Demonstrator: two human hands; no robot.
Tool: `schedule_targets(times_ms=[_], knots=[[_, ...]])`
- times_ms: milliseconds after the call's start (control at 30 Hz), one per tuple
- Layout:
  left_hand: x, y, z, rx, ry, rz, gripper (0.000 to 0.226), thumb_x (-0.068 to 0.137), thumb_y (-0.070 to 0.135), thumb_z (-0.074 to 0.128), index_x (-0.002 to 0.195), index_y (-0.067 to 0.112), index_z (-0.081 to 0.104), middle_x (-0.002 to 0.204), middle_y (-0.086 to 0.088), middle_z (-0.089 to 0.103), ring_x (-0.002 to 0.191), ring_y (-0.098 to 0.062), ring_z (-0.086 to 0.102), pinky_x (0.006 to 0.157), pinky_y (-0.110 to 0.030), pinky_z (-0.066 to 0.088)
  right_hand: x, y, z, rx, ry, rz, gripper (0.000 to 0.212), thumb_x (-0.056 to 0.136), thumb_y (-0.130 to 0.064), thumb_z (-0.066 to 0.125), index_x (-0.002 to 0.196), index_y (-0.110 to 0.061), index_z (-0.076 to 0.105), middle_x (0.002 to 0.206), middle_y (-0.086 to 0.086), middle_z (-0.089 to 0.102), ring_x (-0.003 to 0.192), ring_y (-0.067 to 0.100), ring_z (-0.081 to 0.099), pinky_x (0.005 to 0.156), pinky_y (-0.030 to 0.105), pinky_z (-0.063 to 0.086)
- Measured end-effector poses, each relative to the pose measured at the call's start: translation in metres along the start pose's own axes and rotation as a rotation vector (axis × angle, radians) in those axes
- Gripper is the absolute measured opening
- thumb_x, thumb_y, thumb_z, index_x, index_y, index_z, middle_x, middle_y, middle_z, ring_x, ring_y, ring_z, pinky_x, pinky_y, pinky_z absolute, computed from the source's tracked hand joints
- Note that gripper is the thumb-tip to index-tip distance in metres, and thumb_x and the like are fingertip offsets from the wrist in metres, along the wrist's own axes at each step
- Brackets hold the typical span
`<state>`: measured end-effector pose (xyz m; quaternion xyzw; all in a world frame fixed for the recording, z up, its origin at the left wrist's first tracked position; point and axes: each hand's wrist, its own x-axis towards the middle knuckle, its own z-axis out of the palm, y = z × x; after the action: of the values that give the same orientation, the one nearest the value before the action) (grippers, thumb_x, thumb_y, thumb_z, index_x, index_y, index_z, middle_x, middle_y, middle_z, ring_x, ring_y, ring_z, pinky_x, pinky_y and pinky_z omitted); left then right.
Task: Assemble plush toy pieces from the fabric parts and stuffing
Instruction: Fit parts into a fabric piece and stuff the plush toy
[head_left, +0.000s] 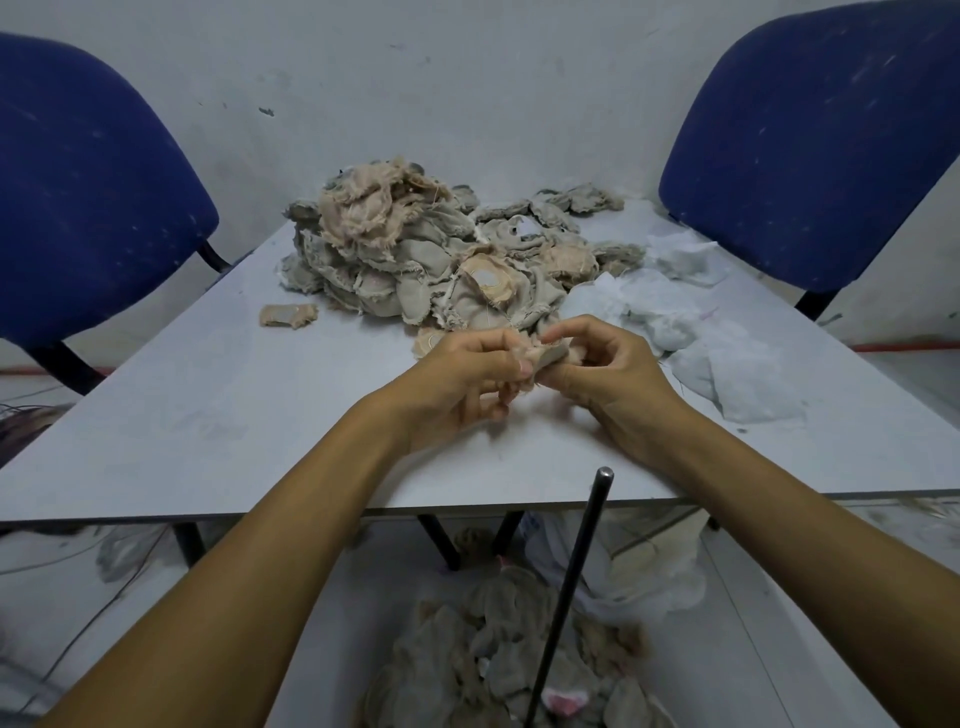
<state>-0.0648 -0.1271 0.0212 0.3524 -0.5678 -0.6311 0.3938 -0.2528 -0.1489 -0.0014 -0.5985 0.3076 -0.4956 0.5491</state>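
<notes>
A pale table (208, 415) fills the view, seen from above by the person working at it. Two blue chairs stand behind it, one (88, 208) at the far left and one (810, 150) at the far right. At the back of the table lies a heap (415, 249) of frayed grey and beige fabric parts. White stuffing (727, 353) spreads along the right side. Below the near table edge, more fabric (467, 649) lies in a pile, with a dark rod (571, 597) standing up through it.

Both forearms reach in from the bottom and meet over the middle of the table. Between them is one small beige piece (540, 358), held just above the tabletop. The left hand (467, 374) pinches its left end, fingers curled around it. The right hand (618, 379) pinches its right end with thumb and fingertips. The piece lies crosswise, its long axis running hand to hand. The stuffing sits just beyond the right hand, so that hand is likely the one to reach for it.
</notes>
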Motion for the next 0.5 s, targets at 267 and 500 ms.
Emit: schedule_targets(times_ms=[267,500], knots=[[0.009,-0.009,0.009,0.224,0.36,0.081,0.027,0.099,0.02,0.058,0.074,0.013,0.051,0.063,-0.01,0.049,0.052,-0.02,0.041,0.046,-0.026,0.031,-0.001,-0.008,-0.008,0.038,-0.291,0.117,0.01,0.077,-0.014,0.075,0.085,-0.018,0.073,0.078,-0.002,0.062,0.07,0.009,0.051,0.065,0.021,0.039],[0.013,-0.014,0.014,0.337,0.457,0.173,0.028,0.095,0.028,0.063,0.072,0.015,0.054,0.071,-0.007,0.054,0.066,-0.018,0.049,0.064,-0.034,0.042,0.001,-0.004,-0.002,-0.025,0.066,0.136,0.013,0.085,0.002,0.071,0.08,-0.01,0.071,0.075,0.01,0.067,0.067,0.017,0.062,0.06,0.031,0.058]])
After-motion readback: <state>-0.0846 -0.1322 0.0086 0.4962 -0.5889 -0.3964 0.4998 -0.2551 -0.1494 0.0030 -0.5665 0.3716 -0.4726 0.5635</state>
